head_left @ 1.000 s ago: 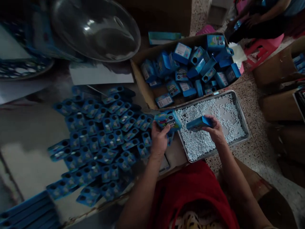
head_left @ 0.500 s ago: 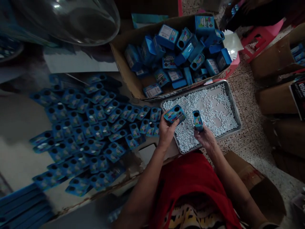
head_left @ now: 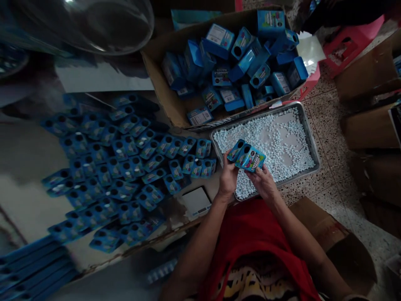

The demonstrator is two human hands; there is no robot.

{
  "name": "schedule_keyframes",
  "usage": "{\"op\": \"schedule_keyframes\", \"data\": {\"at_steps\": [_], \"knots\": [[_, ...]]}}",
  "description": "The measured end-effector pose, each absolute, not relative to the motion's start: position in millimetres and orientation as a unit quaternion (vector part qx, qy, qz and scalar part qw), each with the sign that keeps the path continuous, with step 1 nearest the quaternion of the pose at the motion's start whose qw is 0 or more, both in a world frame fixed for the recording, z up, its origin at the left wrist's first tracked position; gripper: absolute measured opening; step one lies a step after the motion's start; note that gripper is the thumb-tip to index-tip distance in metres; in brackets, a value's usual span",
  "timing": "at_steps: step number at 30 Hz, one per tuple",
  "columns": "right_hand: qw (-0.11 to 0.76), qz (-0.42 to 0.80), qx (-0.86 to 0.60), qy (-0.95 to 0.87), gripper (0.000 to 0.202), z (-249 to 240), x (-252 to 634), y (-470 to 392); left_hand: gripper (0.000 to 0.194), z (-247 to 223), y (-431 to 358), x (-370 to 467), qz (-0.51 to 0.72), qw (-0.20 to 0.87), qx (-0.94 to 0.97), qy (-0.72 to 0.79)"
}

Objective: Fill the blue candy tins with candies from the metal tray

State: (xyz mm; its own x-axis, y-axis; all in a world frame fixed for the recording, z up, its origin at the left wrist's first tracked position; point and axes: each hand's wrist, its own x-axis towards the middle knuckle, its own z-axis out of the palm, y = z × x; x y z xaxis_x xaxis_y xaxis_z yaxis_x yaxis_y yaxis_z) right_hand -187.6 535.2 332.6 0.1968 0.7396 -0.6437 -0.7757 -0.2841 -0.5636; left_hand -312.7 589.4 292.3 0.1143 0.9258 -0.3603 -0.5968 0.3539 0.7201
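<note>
Over a metal tray of small pale candy balls, both of my hands are close together. My left hand is closed around a small blue candy box with a round dark hole in its top. Against it, my right hand grips another blue candy box, tilted so its printed front shows. The two boxes touch, and fingers hide their lower parts. To the left, many similar upright boxes stand in rows on the table, some with pale balls showing in their holes.
A cardboard carton of jumbled blue boxes stands behind the tray. A small flat scale lies near the table edge. A large clear bowl is at the upper left. Pink stools and brown cartons stand right.
My right hand has moved left and brought its box against the one in my left hand. The left hand has shifted slightly right, and the right-hand box has turned to show its front.
</note>
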Motion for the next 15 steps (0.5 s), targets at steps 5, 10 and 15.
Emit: {"op": "schedule_keyframes", "data": {"at_steps": [5, 10, 15], "knots": [[0.601, 0.624, -0.496, 0.044, 0.063, 326, -194, 538, 0.077, 297, 577, -298, 0.532, 0.695, 0.219, 0.431], [0.562, 0.615, -0.553, 0.026, 0.064, 318, -207, 532, 0.091, 300, 576, -294, 0.514, 0.612, 0.214, 0.562], [0.395, 0.546, -0.710, -0.204, 0.051, 302, -174, 557, 0.080, 290, 599, -335, 0.542, 0.524, 0.249, 0.608]]}}
